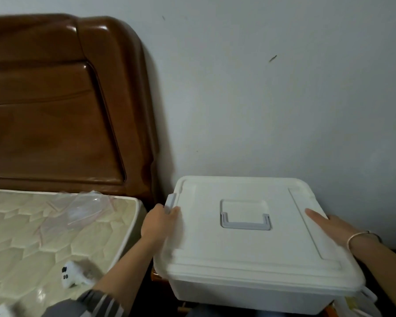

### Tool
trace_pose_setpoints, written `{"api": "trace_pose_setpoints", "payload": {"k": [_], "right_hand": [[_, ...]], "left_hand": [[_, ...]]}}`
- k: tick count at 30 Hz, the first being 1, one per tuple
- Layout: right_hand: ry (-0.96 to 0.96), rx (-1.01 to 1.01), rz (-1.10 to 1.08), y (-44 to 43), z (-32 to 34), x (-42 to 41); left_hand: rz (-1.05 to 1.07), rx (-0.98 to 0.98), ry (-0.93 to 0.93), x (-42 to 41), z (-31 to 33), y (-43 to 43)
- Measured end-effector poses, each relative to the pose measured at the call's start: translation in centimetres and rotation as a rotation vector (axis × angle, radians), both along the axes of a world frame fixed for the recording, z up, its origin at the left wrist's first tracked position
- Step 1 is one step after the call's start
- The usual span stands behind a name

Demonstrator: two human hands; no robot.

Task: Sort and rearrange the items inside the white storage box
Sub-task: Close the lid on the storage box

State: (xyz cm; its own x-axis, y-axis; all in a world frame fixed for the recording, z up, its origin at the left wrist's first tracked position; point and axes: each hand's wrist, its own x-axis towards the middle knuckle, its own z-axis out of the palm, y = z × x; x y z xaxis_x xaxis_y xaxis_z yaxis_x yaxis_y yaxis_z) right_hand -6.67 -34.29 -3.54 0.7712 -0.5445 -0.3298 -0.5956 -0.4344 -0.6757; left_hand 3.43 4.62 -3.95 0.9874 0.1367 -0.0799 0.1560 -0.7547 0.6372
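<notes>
The white storage box (249, 248) stood lidded, a grey handle (245, 221) sunk in its top. The left hand (157, 221) gripped its grey latch (170, 202); the right hand (329, 225) lay flat-fingered on the lid's right side.

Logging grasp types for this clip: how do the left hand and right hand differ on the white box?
The left hand curls round the grey latch at the left edge of the lid; the right hand lies flat with straight fingers on its right side. The right wrist wears a bracelet; the left wrist is bare. Both touch the closed white box.
</notes>
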Motion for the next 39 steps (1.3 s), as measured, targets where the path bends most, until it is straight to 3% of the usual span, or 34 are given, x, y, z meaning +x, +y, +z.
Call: {"api": "trace_pose_setpoints", "payload": {"k": [4,7,14,24,31,39], "right_hand": [[-0.007,-0.009,-0.02,0.0,0.0,0.1],[-0.007,-0.012,-0.026,-0.1,-0.3,0.2],[0.006,0.004,-0.044,-0.6,-0.9,0.3],[-0.011,0.113,-0.151,-1.0,-0.9,-0.1],[0.062,-0.314,-0.05,0.9,0.4,0.6],[0.158,-0.54,-0.068,1.8,0.7,1.1]], "left_hand": [[-0.074,0.5,-0.03,0.5,-0.5,-1.7],[-0.155,0.701,-0.004,1.2,-0.9,-2.0],[-0.053,0.579,0.032,1.2,-0.7,-2.8],[-0.093,0.754,-0.088,0.4,-1.8,-2.2],[-0.123,0.832,-0.113,0.4,-1.8,-2.4],[-0.188,0.916,-0.164,0.0,-1.6,-2.5]]}}
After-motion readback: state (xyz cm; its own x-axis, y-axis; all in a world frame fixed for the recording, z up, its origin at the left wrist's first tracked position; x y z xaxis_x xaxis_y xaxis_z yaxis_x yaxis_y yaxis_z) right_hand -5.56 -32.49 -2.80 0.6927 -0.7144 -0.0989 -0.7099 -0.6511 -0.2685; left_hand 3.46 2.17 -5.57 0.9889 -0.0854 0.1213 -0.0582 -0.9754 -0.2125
